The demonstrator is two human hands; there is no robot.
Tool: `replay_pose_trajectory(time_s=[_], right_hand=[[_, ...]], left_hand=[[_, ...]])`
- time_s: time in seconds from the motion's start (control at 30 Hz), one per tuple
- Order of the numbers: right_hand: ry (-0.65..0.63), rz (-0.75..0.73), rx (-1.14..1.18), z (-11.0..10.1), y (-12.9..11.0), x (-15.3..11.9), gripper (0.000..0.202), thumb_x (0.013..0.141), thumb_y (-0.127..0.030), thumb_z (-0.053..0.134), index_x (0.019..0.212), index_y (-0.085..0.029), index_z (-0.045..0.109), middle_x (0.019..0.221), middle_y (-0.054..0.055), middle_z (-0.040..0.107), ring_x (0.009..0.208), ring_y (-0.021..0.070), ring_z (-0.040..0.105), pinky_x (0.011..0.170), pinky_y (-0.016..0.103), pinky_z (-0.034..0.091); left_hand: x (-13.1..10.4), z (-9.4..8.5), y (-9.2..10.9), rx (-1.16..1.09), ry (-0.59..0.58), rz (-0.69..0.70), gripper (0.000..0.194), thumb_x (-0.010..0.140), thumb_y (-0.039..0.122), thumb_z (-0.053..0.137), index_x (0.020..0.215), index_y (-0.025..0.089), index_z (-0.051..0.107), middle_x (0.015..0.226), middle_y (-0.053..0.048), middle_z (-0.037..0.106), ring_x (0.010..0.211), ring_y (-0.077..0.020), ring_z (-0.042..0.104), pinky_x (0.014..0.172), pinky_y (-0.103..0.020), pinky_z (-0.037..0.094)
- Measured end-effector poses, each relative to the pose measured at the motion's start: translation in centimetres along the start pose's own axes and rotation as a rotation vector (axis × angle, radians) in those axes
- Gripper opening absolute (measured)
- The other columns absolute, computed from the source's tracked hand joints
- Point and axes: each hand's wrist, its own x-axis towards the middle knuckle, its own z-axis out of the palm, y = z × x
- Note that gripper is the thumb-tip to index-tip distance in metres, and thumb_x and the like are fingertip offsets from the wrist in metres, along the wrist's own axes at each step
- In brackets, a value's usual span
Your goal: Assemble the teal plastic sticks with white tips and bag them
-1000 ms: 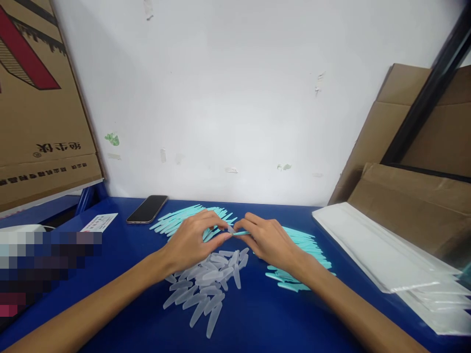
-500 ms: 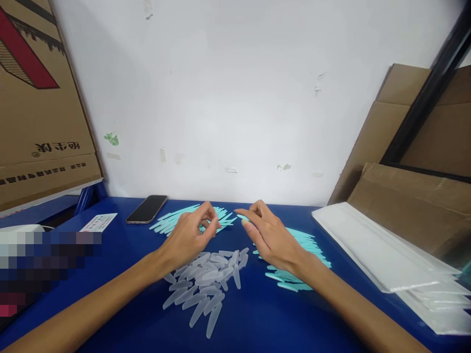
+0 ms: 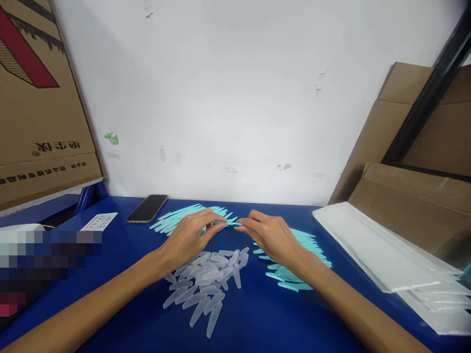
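Beyond both our hands rises the white wall (image 3: 235, 98), marked with bits of tape and torn paper. Under our hands spreads the blue table (image 3: 257, 318). Far to the left of our left hand (image 3: 187, 235) stands a printed carton (image 3: 44, 113) with a red stripe. Well to the right of our right hand (image 3: 275, 238) we see brown cardboard (image 3: 408, 201), with a black bar (image 3: 423, 98) slanting across it. Nearer our right hand, though apart from it, the white sheets (image 3: 375, 250) lie in a stack.

The clear pieces (image 3: 211, 274) lie in a loose heap on our side of the left hand, some partly under it. One batch of teal sticks (image 3: 174, 218) fans out behind and to the left of our left hand; the other teal batch (image 3: 309, 250) sits under and to the right of our right hand. Left of our left hand and a little farther off lies the phone (image 3: 147, 208), screen up, and closer to us than that, the white card (image 3: 98, 222).

Smallest is the single stick (image 3: 232, 224) between our hands, held level just above the table. Our left fingertips are pinched together on its left end, and our right finger and thumb are clamped on its right end.
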Motion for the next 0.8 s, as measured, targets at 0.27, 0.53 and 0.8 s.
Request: replay_pose_trajectory(time_s=[0.27, 0.53, 0.8], right_hand=[[-0.08, -0.036, 0.036, -0.2, -1.0, 0.0, 0.038, 0.104, -0.041, 0.037, 0.108, -0.021, 0.069, 0.081, 0.003, 0.06, 0.057, 0.0108, 0.05, 0.052, 0.025, 0.025], [-0.033, -0.071, 0.175, 0.4, -0.8, -0.1, 0.037, 0.102, -0.044, 0.042, 0.11, -0.02, 0.068, 0.082, 0.003, 0.065, 0.066, 0.0137, 0.059, 0.058, 0.026, 0.035], [0.023, 0.0, 0.061, -0.9, 0.9, 0.0, 0.04, 0.104, -0.043, 0.035, 0.107, -0.023, 0.069, 0.077, 0.001, 0.067, 0.062, 0.0123, 0.058, 0.055, 0.026, 0.029]], left_hand=[[-0.3, 0.4, 0.9, -0.038, -0.041, 0.037, 0.023, 0.1, 0.031, 0.049, 0.111, 0.023, 0.067, 0.093, -0.002, 0.068, 0.076, -0.0137, 0.061, 0.06, -0.024, 0.045], [-0.5, 0.8, 1.0, -0.104, -0.037, 0.016, 0.022, 0.1, 0.031, 0.047, 0.105, 0.021, 0.066, 0.09, -0.002, 0.068, 0.065, -0.0113, 0.061, 0.055, -0.022, 0.046], [0.2, -0.3, 0.7, -0.266, 0.049, -0.153, 0.026, 0.097, 0.038, 0.052, 0.096, 0.018, 0.068, 0.087, -0.003, 0.069, 0.05, -0.009, 0.057, 0.049, -0.023, 0.049]])
